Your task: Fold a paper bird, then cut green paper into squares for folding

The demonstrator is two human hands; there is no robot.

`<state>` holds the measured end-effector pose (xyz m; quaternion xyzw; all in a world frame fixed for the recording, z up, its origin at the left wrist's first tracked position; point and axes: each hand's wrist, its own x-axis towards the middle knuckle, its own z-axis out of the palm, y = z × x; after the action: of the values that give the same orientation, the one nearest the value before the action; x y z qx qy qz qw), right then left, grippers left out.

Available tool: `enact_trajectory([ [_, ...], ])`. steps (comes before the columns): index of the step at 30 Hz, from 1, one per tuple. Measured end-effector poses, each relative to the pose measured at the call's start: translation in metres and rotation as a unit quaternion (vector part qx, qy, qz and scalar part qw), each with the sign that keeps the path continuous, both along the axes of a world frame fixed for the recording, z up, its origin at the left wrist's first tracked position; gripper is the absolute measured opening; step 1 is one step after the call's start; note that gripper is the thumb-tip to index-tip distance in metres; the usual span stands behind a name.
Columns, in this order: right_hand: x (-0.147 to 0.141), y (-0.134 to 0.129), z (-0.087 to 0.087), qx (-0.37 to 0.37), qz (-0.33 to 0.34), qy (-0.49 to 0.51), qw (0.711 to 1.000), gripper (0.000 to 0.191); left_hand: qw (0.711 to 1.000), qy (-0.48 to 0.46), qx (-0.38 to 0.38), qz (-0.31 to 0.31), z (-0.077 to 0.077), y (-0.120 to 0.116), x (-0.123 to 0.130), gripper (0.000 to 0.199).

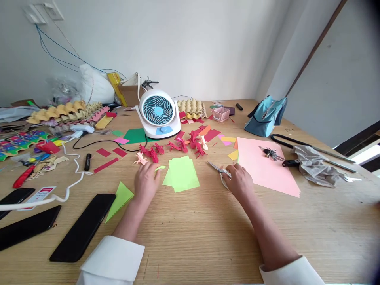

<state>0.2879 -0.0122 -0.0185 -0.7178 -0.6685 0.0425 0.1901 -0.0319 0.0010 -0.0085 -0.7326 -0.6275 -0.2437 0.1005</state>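
Many red shapes [183, 146]: folded, middle
Green sheets [184, 174]: flat, middle
Left hand [146, 181]: pinches green scrap [160, 168]
Right hand [240, 182]: grips scissors [218, 169]

And here we have two off-white sleeves, plain and pale from edge to edge! The left sleeve [103, 273] ends in a wide, loose cuff [114, 255], turned back in a broad band, its outer corner crisp and squared, a fold line running across beneath it. Over to the right sleeve [293, 275], same off-white cloth, its opening roomy around the arm, with a narrow raised rim along the edge. Past the cloth, both forearms are bare, the left forearm [130, 221] and the right forearm [264, 233] alike, tapering down to slim wrists. Bare, too, the left hand [146, 182] and right hand [241, 183]; nail detail too small to call!
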Motion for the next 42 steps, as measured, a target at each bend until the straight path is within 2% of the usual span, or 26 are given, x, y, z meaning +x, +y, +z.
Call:
enact_trajectory([
  [2,-0.011,-0.003,0.002,0.014,0.058,0.136,0.989,0.022,0.991,-0.041,0.027,-0.123,0.001,-0.008,0.022,0.020],
  [4,-0.026,-0.008,0.003,-0.030,0.150,0.291,0.945,0.029,0.974,-0.041,0.041,-0.217,0.001,-0.018,0.047,0.016],
  [6,-0.041,-0.014,0.002,-0.082,0.227,0.387,0.890,0.034,0.962,-0.035,0.053,-0.264,0.000,-0.027,0.066,0.015],
  [7,-0.047,-0.016,0.001,-0.097,0.242,0.409,0.875,0.034,0.959,-0.033,0.052,-0.278,-0.001,-0.031,0.072,0.016],
  [9,-0.056,-0.020,-0.003,-0.104,0.241,0.429,0.864,0.033,0.952,-0.041,0.055,-0.297,-0.004,-0.034,0.078,0.018],
  [15,-0.062,-0.018,-0.016,-0.067,0.235,0.450,0.859,0.030,0.935,-0.124,0.038,-0.329,-0.014,-0.033,0.076,0.023],
  [19,-0.065,-0.015,-0.024,-0.049,0.239,0.514,0.823,0.032,0.930,-0.164,0.044,-0.326,-0.015,-0.035,0.079,0.027],
  [27,-0.072,-0.017,-0.016,-0.065,0.237,0.577,0.779,0.030,0.914,-0.193,0.028,-0.357,-0.017,-0.043,0.084,0.050],
  [29,-0.073,-0.017,-0.017,-0.047,0.219,0.571,0.790,0.026,0.910,-0.193,0.024,-0.365,-0.018,-0.043,0.084,0.054],
  [30,-0.073,-0.016,-0.018,-0.033,0.210,0.555,0.804,0.023,0.910,-0.191,0.023,-0.367,-0.019,-0.043,0.083,0.056],
  [34,-0.059,-0.006,-0.014,0.023,0.174,0.402,0.899,0.014,0.924,-0.186,0.042,-0.331,-0.020,-0.041,0.080,0.054],
  [37,-0.036,0.016,-0.006,0.031,0.116,0.260,0.958,0.017,0.934,-0.204,0.049,-0.291,-0.021,-0.038,0.077,0.047],
  [38,-0.026,0.027,-0.005,0.021,0.082,0.222,0.971,0.020,0.935,-0.210,0.046,-0.284,-0.022,-0.037,0.076,0.045],
  [42,0.014,0.080,-0.002,-0.003,0.005,0.181,0.983,0.028,0.936,-0.222,0.032,-0.271,-0.028,-0.031,0.073,0.040],
])
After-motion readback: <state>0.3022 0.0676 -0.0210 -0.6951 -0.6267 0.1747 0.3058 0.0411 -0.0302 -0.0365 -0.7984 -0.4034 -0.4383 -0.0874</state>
